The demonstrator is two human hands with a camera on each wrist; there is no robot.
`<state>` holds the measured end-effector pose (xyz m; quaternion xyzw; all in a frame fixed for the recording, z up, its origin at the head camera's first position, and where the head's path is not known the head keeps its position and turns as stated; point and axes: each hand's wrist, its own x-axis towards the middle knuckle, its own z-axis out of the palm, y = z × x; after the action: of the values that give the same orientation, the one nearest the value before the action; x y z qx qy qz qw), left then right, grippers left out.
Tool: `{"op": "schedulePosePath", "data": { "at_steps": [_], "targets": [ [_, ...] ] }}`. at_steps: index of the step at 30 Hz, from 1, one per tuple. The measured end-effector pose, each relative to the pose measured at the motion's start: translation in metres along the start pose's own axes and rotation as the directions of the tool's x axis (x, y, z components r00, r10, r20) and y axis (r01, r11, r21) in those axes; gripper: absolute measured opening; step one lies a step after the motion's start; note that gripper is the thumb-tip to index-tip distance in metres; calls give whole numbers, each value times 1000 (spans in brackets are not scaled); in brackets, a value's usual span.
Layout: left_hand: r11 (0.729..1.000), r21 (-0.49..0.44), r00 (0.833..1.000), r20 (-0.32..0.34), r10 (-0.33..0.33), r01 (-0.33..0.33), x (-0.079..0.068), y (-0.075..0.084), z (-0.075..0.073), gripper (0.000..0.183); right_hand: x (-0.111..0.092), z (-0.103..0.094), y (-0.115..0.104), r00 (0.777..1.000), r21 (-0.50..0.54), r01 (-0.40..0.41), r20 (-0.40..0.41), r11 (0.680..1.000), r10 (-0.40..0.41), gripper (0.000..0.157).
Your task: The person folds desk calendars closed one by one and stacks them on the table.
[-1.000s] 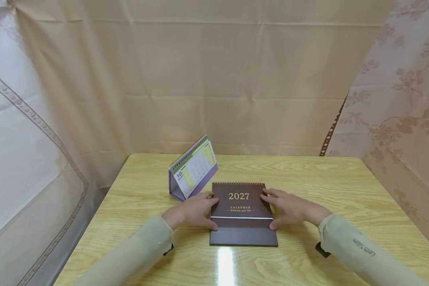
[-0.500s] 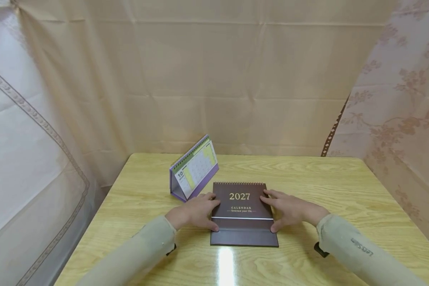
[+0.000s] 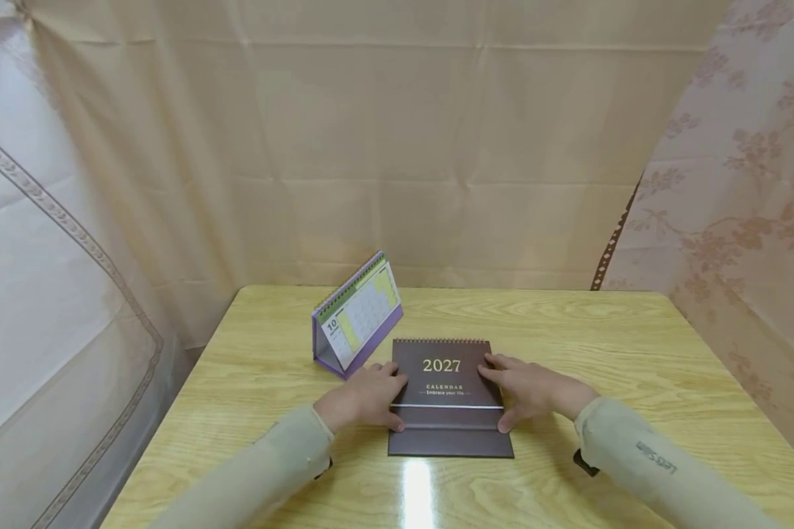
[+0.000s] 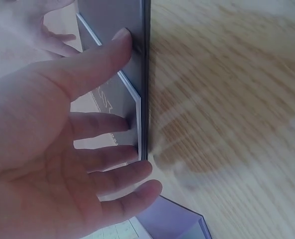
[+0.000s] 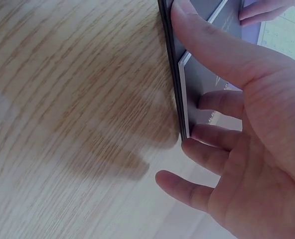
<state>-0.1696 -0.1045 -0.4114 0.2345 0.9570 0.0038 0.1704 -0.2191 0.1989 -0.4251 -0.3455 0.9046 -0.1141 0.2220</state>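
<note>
A dark brown desk calendar point(image 3: 443, 376) with gold "2027" lettering lies flat on the table, its coil binding at the far edge and a bare base flap nearest me. My left hand point(image 3: 365, 397) touches its left side, thumb on the base and fingertips on the cover. On the opposite side, my right hand point(image 3: 536, 389) rests the same way. In the left wrist view the fingers point(image 4: 105, 124) are nearly straight at the calendar's edge. The right wrist view shows the thumb point(image 5: 212, 42) on the base, index and middle fingertips on the cover, and the little finger off it.
A purple desk calendar point(image 3: 364, 312) with a month-10 page stands as a tent behind my left hand, close to the brown one. The wooden table point(image 3: 602, 330) extends to a beige curtain point(image 3: 397, 147) at the back. Patterned cloth hangs at both sides.
Both wrists have edged inward toward the brown calendar, and the fingers stay at its sides. Both calendars look unmoved apart from a slight camera shift.
</note>
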Motion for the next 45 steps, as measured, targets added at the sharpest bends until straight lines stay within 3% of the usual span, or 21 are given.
{"op": "schedulePosePath", "data": {
  "at_steps": [7, 28, 45],
  "targets": [
    [1000, -12, 1000, 6, -14, 14, -1, 1, 1, 84, 0, -1, -3, 1000, -3, -21, 17, 1000, 21, 104],
    [995, -99, 1000, -22, 14, -16, -3, -10, 2, 85, -2, -8, -3, 1000, -11, 21, -9, 1000, -22, 103],
    [995, -79, 997, -56, 49, -53, -10, -10, 6, 74, -2, -14, 1, 999, -30, 15, 39, 999, -14, 95]
  ]
}}
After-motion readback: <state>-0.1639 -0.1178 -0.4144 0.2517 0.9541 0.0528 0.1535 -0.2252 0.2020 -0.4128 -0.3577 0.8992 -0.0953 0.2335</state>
